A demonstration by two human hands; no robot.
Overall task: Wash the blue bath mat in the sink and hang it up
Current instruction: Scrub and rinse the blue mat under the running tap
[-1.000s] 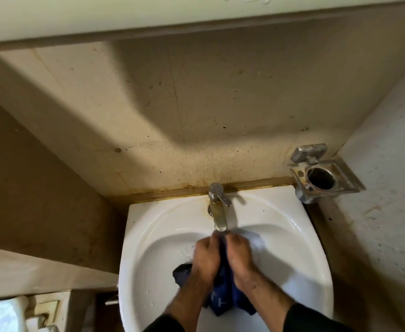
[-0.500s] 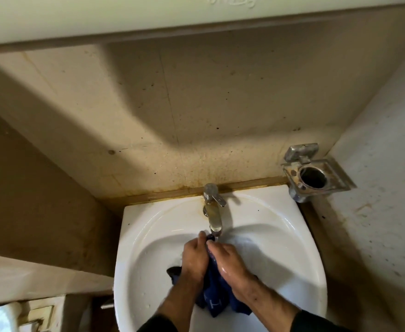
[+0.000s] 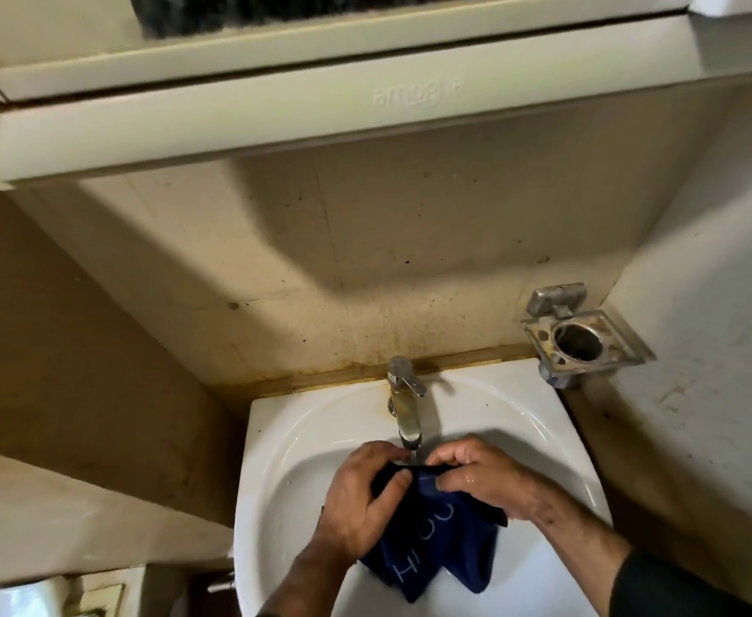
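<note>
Low in the frame's centre, the left hand (image 3: pixel 356 501) pinches the blue bath mat (image 3: pixel 432 545) at its top edge; the right hand (image 3: pixel 476 478) pinches the same edge just beside it. The limp, wet cloth hangs downward into the glossy white sink (image 3: pixel 276 483), under the metal tap (image 3: pixel 405 407).

Both forearms are reaching forward, converging. Left hand (image 3: pixel 360 501) is lying knuckles-up, fingers curled, thumb pinching. Right hand (image 3: pixel 476 476) is facing it, wet, fingertips (image 3: pixel 443 483) curled inward, pinching.
</note>
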